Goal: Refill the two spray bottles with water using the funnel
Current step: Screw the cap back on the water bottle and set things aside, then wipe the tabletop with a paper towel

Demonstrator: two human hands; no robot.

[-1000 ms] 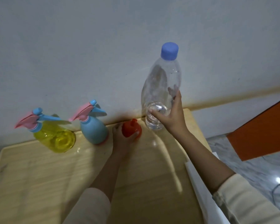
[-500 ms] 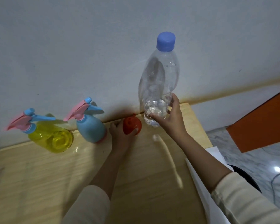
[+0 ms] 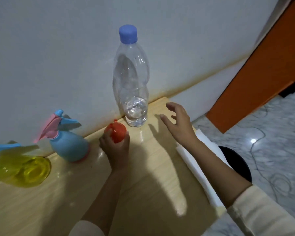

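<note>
Wooden tabletop point(image 3: 143, 193): left hand point(image 3: 117, 148) grips the small orange plastic funnel point(image 3: 117, 132), upright blue plastic spray bottle point(image 3: 68, 145) just left of it; right hand point(image 3: 179, 124) hovers spread, empty.

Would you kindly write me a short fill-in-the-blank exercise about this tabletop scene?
1. The left hand grips the funnel, while the right hand holds ____.
2. The capped water bottle is mostly ____.
3. The blue spray bottle stands between the yellow spray bottle and the ____.
Missing words: nothing; empty; funnel.
</note>
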